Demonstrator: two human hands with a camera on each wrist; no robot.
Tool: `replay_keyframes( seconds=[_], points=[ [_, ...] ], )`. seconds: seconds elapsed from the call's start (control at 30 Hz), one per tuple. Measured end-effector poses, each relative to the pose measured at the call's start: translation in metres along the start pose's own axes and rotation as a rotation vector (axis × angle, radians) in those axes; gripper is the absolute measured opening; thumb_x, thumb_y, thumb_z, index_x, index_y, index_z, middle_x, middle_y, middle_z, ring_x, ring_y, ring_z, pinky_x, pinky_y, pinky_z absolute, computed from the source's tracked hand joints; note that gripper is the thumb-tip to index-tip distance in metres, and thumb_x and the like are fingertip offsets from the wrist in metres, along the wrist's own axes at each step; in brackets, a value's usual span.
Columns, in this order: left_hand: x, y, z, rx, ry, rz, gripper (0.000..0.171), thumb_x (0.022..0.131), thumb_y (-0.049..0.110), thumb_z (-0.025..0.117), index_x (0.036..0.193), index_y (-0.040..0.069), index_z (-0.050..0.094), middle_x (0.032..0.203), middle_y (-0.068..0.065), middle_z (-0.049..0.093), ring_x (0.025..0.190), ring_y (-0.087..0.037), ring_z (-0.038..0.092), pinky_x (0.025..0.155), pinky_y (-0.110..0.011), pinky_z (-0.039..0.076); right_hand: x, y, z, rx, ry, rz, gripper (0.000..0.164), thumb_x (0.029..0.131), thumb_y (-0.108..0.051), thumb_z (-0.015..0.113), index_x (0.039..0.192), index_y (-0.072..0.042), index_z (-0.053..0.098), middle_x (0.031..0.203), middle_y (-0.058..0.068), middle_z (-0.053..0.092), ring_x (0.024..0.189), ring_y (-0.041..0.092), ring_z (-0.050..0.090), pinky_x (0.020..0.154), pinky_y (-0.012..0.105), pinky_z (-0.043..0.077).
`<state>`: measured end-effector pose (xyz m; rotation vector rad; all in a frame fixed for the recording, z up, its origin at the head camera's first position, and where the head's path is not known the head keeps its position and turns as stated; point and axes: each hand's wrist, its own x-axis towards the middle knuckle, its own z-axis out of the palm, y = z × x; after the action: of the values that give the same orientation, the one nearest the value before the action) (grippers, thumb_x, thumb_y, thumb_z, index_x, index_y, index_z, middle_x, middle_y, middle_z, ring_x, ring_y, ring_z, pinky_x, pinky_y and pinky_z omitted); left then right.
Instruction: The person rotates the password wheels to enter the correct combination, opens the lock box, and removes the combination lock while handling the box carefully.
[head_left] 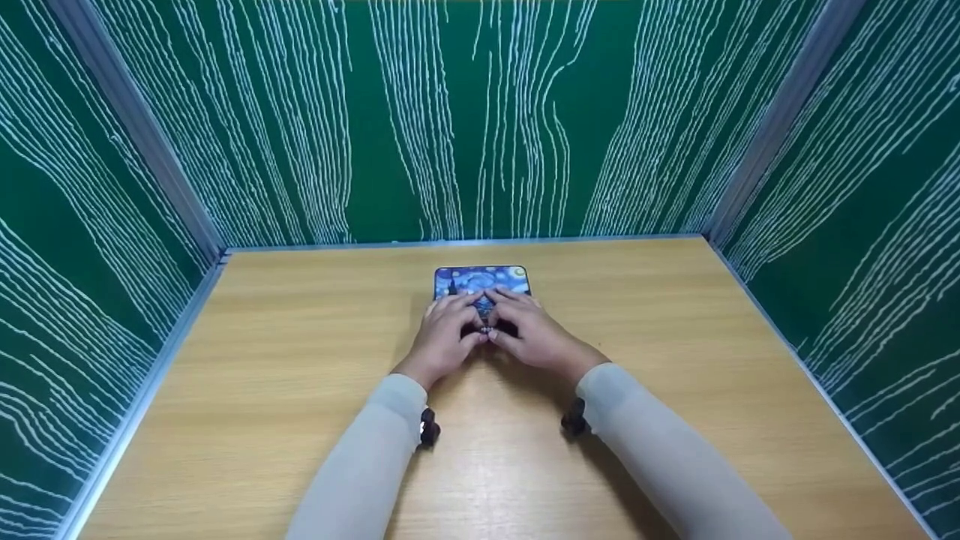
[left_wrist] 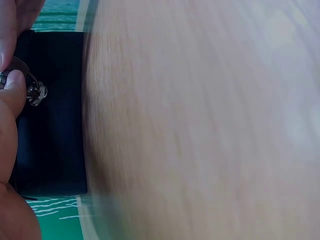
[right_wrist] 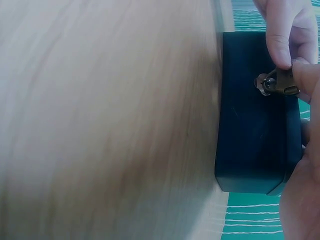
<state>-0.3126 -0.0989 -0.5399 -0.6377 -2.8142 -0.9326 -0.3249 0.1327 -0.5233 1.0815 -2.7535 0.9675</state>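
A dark metal box with a swirling blue painted lid (head_left: 480, 279) stands near the back of the table. On its dark front face (right_wrist: 250, 135) is a round metal clasp (right_wrist: 261, 84). A small bronze-coloured padlock (right_wrist: 286, 82) hangs from it; ridged wheels show at its edge in the left wrist view. My left hand (head_left: 444, 330) and right hand (head_left: 534, 330) come together at the box's front, fingers over the lid. Both thumbs meet at the padlock, and each hand pinches it. The left thumb (left_wrist: 16, 87) partly covers it.
The wooden table (head_left: 300, 420) has a metal-edged rim and is enclosed by green walls (head_left: 390, 150) with white wavy lines. A dark wrist device (head_left: 428, 429) sits at the left sleeve, and another device (head_left: 574, 420) at the right.
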Motion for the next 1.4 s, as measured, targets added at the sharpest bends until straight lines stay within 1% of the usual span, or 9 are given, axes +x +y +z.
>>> replay_keyframes(
  seconds=[0.2,0.27,0.47,0.6,0.77,0.87,1.17,1.3,1.4],
  points=[
    [-0.0003,0.0004,-0.0003,-0.005,0.005,0.003,0.014,0.107,0.031,0.079,0.105,0.018,0.073,0.18,0.003,0.05,0.17,-0.03,0.041,0.146,-0.055,0.017,-0.0002,0.0006,0.0002,0.018,-0.007,0.021,0.017,0.111,-0.025,0.073,0.122,-0.015,0.066,0.183,0.013,0.042,0.175,0.041,0.03,0.142,0.074,0.012],
    [-0.0002,0.0003,-0.0003,-0.007,0.007,0.006,0.015,0.107,0.031,0.08,0.105,0.018,0.073,0.18,0.003,0.05,0.17,-0.03,0.041,0.146,-0.055,0.017,0.0002,0.0013,0.0006,0.013,0.001,0.003,0.016,0.11,-0.023,0.074,0.12,-0.013,0.067,0.181,0.014,0.045,0.174,0.042,0.031,0.142,0.074,0.015],
    [0.0005,0.0001,-0.0005,-0.016,0.007,0.011,0.016,0.106,0.03,0.081,0.106,0.016,0.075,0.177,-0.002,0.054,0.169,-0.031,0.043,0.145,-0.055,0.02,0.0007,0.0032,0.0027,0.0,0.032,-0.049,0.01,0.109,-0.019,0.074,0.113,-0.012,0.069,0.175,0.019,0.052,0.171,0.047,0.037,0.137,0.08,0.02],
    [0.0005,-0.0002,-0.0004,-0.02,0.003,0.005,0.014,0.106,0.03,0.081,0.107,0.017,0.075,0.178,-0.002,0.053,0.169,-0.031,0.042,0.145,-0.055,0.019,0.0005,0.0028,0.0023,0.005,0.024,-0.03,0.011,0.11,-0.022,0.074,0.112,-0.012,0.069,0.178,0.018,0.049,0.172,0.046,0.036,0.138,0.08,0.018],
    [0.0004,-0.0011,-0.0002,-0.016,0.017,0.023,0.015,0.105,0.029,0.081,0.106,0.015,0.075,0.178,-0.001,0.053,0.169,-0.032,0.043,0.145,-0.055,0.018,0.0004,0.0027,0.0022,-0.001,0.007,0.005,0.017,0.11,-0.026,0.075,0.118,-0.013,0.067,0.181,0.014,0.044,0.174,0.043,0.032,0.139,0.079,0.016],
    [0.0003,-0.0012,-0.0001,-0.019,0.023,0.028,0.015,0.105,0.028,0.081,0.105,0.016,0.074,0.178,-0.001,0.053,0.168,-0.033,0.043,0.145,-0.056,0.019,0.0004,0.0032,0.0024,0.001,0.007,0.009,0.019,0.109,-0.025,0.076,0.121,-0.013,0.067,0.182,0.015,0.043,0.174,0.043,0.031,0.139,0.08,0.015],
    [0.0003,0.0008,-0.0002,-0.012,0.003,-0.008,0.017,0.107,0.032,0.08,0.105,0.017,0.073,0.178,-0.001,0.052,0.17,-0.031,0.041,0.145,-0.055,0.018,0.0004,0.0043,0.0031,0.0,0.014,-0.007,0.013,0.11,-0.023,0.075,0.115,-0.014,0.068,0.18,0.014,0.045,0.173,0.043,0.034,0.139,0.079,0.016],
    [-0.0004,0.0019,-0.0006,-0.01,0.007,-0.001,0.015,0.107,0.03,0.08,0.105,0.017,0.073,0.178,-0.001,0.053,0.17,-0.031,0.041,0.145,-0.056,0.019,-0.0002,0.0041,0.0013,0.001,-0.005,-0.002,0.012,0.11,-0.023,0.073,0.116,-0.014,0.069,0.181,0.013,0.044,0.174,0.042,0.032,0.14,0.076,0.016],
    [-0.0005,0.0026,-0.0007,-0.001,0.012,0.01,0.016,0.106,0.03,0.08,0.105,0.016,0.073,0.178,-0.002,0.053,0.169,-0.031,0.042,0.145,-0.055,0.019,-0.0009,0.0042,-0.0023,0.013,-0.034,0.004,0.01,0.11,-0.019,0.073,0.118,-0.013,0.071,0.182,0.012,0.044,0.175,0.04,0.029,0.142,0.074,0.016]
  ],
)
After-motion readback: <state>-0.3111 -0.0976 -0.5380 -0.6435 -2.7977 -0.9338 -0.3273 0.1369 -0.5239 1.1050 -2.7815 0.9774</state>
